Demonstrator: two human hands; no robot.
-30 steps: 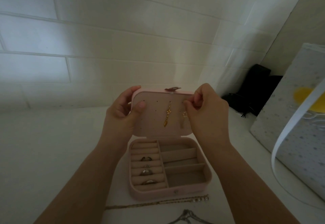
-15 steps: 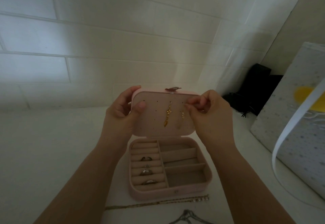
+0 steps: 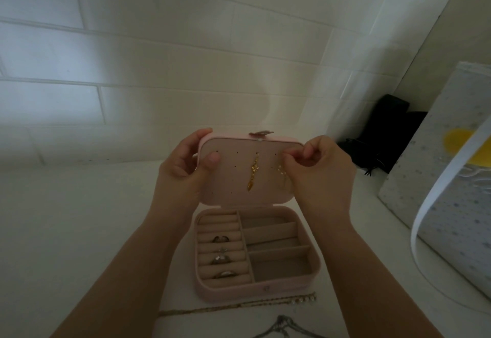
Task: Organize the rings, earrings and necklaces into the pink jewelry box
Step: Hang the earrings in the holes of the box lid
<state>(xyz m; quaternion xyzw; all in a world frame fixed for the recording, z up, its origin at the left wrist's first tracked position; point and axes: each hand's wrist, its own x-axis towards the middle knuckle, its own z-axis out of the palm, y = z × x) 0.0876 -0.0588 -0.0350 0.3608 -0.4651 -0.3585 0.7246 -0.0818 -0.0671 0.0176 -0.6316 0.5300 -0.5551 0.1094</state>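
The pink jewelry box (image 3: pixel 314 260) lies open on the white surface with its lid (image 3: pixel 228 178) upright. My left hand (image 3: pixel 183 167) grips the lid's left edge, thumb on its inner face. One gold drop earring (image 3: pixel 253 172) hangs from the lid's holes. My right hand (image 3: pixel 317 170) pinches the top of a second gold earring (image 3: pixel 282 172) against the lid's right side. Three rings (image 3: pixel 220 258) sit in the box's roll slots. A gold necklace (image 3: pixel 265 303) and a silver necklace (image 3: pixel 281 327) lie in front of the box.
The box's right-hand compartments (image 3: pixel 279 260) hold nothing. A white dotted gift bag (image 3: pixel 446 178) with a white ribbon handle stands at the right. A black pouch (image 3: pixel 382 136) sits in the back corner. A white brick wall runs behind.
My right hand has shifted slightly at the lid's top right while handling the second earring, which now hangs partly behind my fingers. My left hand has kept its hold on the lid.
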